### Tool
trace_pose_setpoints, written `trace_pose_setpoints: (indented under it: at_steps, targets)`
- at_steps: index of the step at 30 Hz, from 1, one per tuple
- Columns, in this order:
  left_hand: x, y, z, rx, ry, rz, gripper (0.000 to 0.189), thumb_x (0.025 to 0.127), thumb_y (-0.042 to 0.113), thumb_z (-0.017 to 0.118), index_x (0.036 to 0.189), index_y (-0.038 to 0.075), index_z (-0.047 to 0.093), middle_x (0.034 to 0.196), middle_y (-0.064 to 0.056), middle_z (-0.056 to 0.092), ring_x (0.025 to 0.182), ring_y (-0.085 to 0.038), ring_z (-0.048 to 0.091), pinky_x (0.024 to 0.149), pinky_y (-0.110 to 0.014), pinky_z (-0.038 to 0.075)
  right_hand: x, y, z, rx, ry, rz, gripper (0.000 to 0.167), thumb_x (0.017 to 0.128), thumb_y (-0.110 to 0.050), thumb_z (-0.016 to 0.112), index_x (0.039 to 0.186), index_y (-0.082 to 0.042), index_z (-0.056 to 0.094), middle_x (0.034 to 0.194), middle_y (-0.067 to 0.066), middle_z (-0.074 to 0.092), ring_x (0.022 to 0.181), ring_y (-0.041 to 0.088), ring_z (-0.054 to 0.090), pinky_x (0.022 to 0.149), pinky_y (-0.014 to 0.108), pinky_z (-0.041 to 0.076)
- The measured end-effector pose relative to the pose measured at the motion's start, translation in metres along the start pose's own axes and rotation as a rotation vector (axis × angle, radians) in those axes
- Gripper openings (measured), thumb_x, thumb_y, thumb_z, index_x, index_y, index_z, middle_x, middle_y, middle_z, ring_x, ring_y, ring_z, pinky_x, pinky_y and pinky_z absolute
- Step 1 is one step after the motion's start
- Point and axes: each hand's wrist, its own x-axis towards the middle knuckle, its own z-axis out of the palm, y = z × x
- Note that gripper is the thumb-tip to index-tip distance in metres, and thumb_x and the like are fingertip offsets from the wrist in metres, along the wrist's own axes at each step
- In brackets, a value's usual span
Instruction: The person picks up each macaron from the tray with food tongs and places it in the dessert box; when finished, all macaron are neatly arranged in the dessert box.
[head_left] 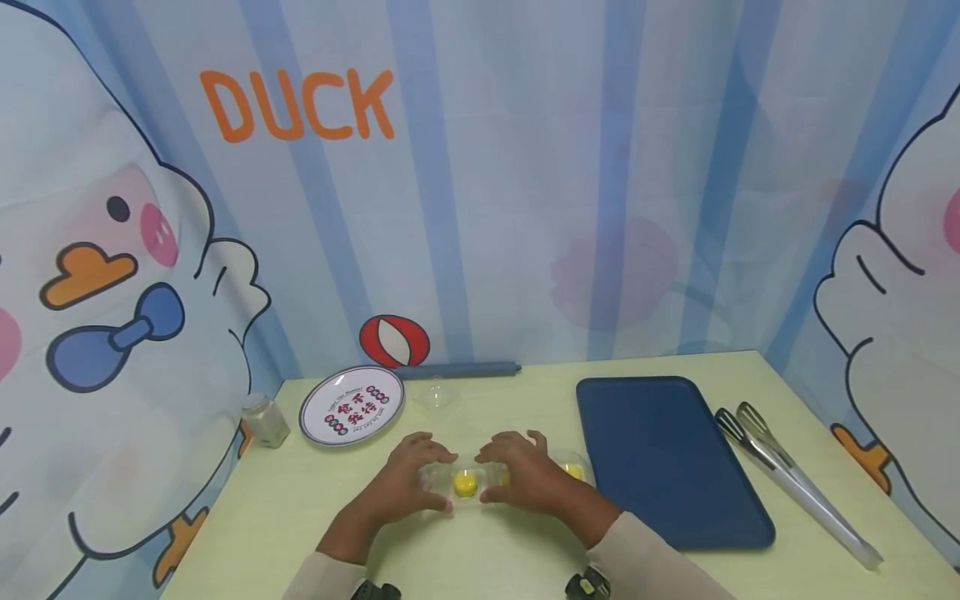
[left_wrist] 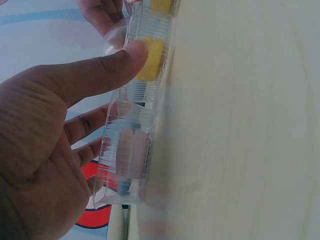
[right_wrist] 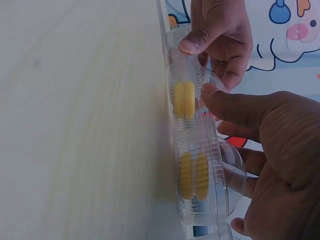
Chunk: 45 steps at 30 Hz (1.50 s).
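A long clear plastic box [head_left: 483, 477] is held between both hands, low over the table. Inside are round yellow macarons [head_left: 465, 482], seen edge-on as ridged pairs [right_wrist: 193, 175] in the right wrist view. A pale pink macaron [left_wrist: 131, 152] shows near the box's end in the left wrist view. My left hand [head_left: 405, 477] grips the left part, thumb on the near side and fingers behind. Further right, my right hand [head_left: 528, 475] grips it the same way and partly covers a macaron. Past that hand, another yellow macaron [head_left: 573, 472] shows.
A blue tray [head_left: 667, 458] lies right of the box, with metal tongs [head_left: 802, 492] beyond it. Behind the hands are a printed plate [head_left: 352, 406], a small clear dome [head_left: 437, 396] and a blue-grey rod [head_left: 461, 369]. A glass shaker [head_left: 266, 421] stands far left.
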Motion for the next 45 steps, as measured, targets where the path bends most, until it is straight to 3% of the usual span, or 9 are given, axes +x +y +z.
trace_pose_setpoints:
  at_steps: [2, 5, 20, 24, 31, 33, 34, 38, 45]
  targets:
    - [0.001, 0.017, -0.006, -0.002, -0.025, -0.049, 0.064, 0.069, 0.032, 0.103, 0.127, 0.021, 0.079, 0.135, -0.007, 0.074, 0.149, -0.049, 0.046, 0.12, -0.083, 0.027, 0.0, 0.0, 0.0, -0.002, -0.001, 0.011, 0.048, 0.088, -0.024, 0.092, 0.131, -0.009, 0.077, 0.14, 0.011, 0.074, 0.15, 0.04, 0.052, 0.122, 0.084, 0.017]
    - [0.002, 0.027, -0.008, 0.017, -0.054, -0.108, 0.064, 0.07, 0.027, 0.103, 0.128, 0.018, 0.079, 0.137, -0.008, 0.074, 0.151, -0.048, 0.044, 0.123, -0.081, 0.026, 0.002, 0.001, 0.001, -0.011, 0.0, 0.016, 0.048, 0.087, -0.025, 0.094, 0.129, -0.008, 0.078, 0.137, 0.011, 0.076, 0.151, 0.04, 0.051, 0.121, 0.085, 0.016]
    - [0.003, 0.029, -0.006, 0.057, -0.071, -0.138, 0.066, 0.075, 0.025, 0.101, 0.135, 0.015, 0.075, 0.141, -0.008, 0.071, 0.153, -0.045, 0.042, 0.125, -0.079, 0.027, 0.003, 0.003, 0.002, -0.011, -0.002, 0.036, 0.049, 0.087, -0.023, 0.093, 0.13, -0.008, 0.077, 0.138, 0.01, 0.075, 0.152, 0.043, 0.049, 0.12, 0.086, 0.015]
    - [0.001, 0.029, -0.005, 0.055, -0.07, -0.114, 0.067, 0.076, 0.026, 0.1, 0.137, 0.015, 0.074, 0.142, -0.01, 0.071, 0.152, -0.047, 0.042, 0.123, -0.081, 0.027, 0.003, 0.002, 0.003, -0.017, 0.0, 0.038, 0.048, 0.087, -0.023, 0.093, 0.13, -0.008, 0.077, 0.138, 0.009, 0.075, 0.151, 0.042, 0.05, 0.119, 0.086, 0.016]
    - [0.0, 0.017, -0.002, 0.072, -0.017, 0.065, 0.068, 0.081, 0.042, 0.095, 0.141, 0.023, 0.071, 0.139, -0.007, 0.071, 0.146, -0.047, 0.044, 0.121, -0.077, 0.029, -0.002, 0.002, -0.001, -0.024, 0.001, 0.039, 0.052, 0.088, -0.027, 0.092, 0.133, -0.008, 0.074, 0.143, 0.012, 0.071, 0.149, 0.04, 0.051, 0.119, 0.086, 0.017]
    - [0.004, 0.019, -0.002, 0.07, -0.032, 0.074, 0.072, 0.081, 0.047, 0.094, 0.144, 0.022, 0.069, 0.142, -0.008, 0.07, 0.147, -0.048, 0.043, 0.122, -0.076, 0.027, -0.004, 0.002, -0.004, -0.029, 0.003, 0.051, 0.055, 0.088, -0.028, 0.092, 0.136, -0.008, 0.073, 0.146, 0.013, 0.069, 0.149, 0.039, 0.051, 0.12, 0.085, 0.017]
    - [0.006, 0.027, -0.005, 0.052, -0.046, 0.049, 0.074, 0.08, 0.047, 0.095, 0.144, 0.02, 0.069, 0.143, -0.01, 0.069, 0.147, -0.051, 0.043, 0.12, -0.08, 0.026, -0.006, 0.002, -0.006, -0.031, 0.004, 0.052, 0.056, 0.088, -0.028, 0.092, 0.137, -0.008, 0.072, 0.148, 0.015, 0.067, 0.148, 0.04, 0.052, 0.119, 0.085, 0.016]
    - [0.011, 0.034, -0.009, 0.047, -0.092, -0.032, 0.077, 0.082, 0.043, 0.095, 0.147, 0.012, 0.066, 0.148, -0.015, 0.066, 0.151, -0.051, 0.041, 0.123, -0.081, 0.024, -0.005, 0.002, -0.01, -0.026, -0.001, 0.047, 0.06, 0.091, -0.032, 0.09, 0.142, -0.008, 0.069, 0.155, 0.016, 0.062, 0.15, 0.04, 0.05, 0.119, 0.085, 0.015]
    - [0.006, 0.033, -0.021, 0.08, -0.082, -0.114, 0.068, 0.09, 0.043, 0.089, 0.147, 0.013, 0.067, 0.149, -0.009, 0.065, 0.149, -0.039, 0.047, 0.123, -0.073, 0.033, 0.005, -0.003, -0.01, 0.031, -0.031, 0.036, 0.059, 0.096, -0.036, 0.085, 0.144, -0.006, 0.068, 0.157, 0.017, 0.06, 0.151, 0.041, 0.05, 0.118, 0.086, 0.015]
